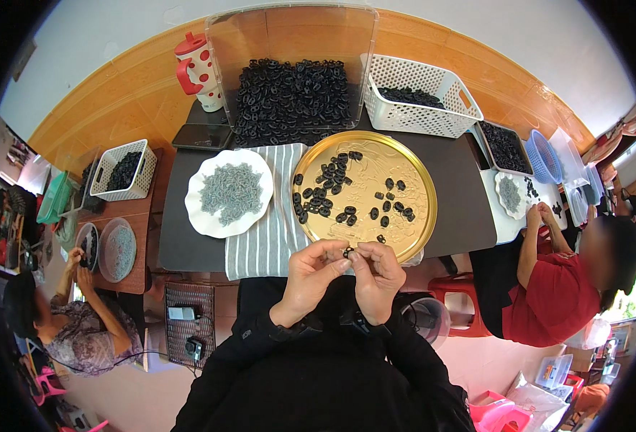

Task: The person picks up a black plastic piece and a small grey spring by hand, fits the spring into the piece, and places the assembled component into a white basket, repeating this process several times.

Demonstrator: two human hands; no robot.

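At the lower centre of the frame, two black sleeves (pixel 260 356) rise from the bottom edge to a pair of bare hands meeting at the near rim of a round gold tray. The left hand (pixel 309 279) and the right hand (pixel 378 282) come together fingertip to fingertip, thumbs and forefingers pinching a small black piece (pixel 347 253) between them; the fingers hide most of it. Just beyond, the gold tray (pixel 375 169) fills the centre of the frame, with loose black parts (pixel 318 193) clustered on its left side and others scattered toward its right and near edge. Left of centre, a scalloped white plate (pixel 196 209) holds a heap of thin grey pieces (pixel 232 194). A grey-and-white striped cloth (pixel 250 261) lies under the plate and the tray, on a dark table (pixel 465 223). Farther off, at upper centre, a clear bin (pixel 293 36) contains a large pile of black parts, with a white perforated basket (pixel 422 119) to its right and a dark flat slab (pixel 201 136) and a red-dotted cup (pixel 206 79) to its left. Toward the frame's sides, a person in red (pixel 555 302) sits at right and a person in a patterned top (pixel 98 327) at left, both at other tables.
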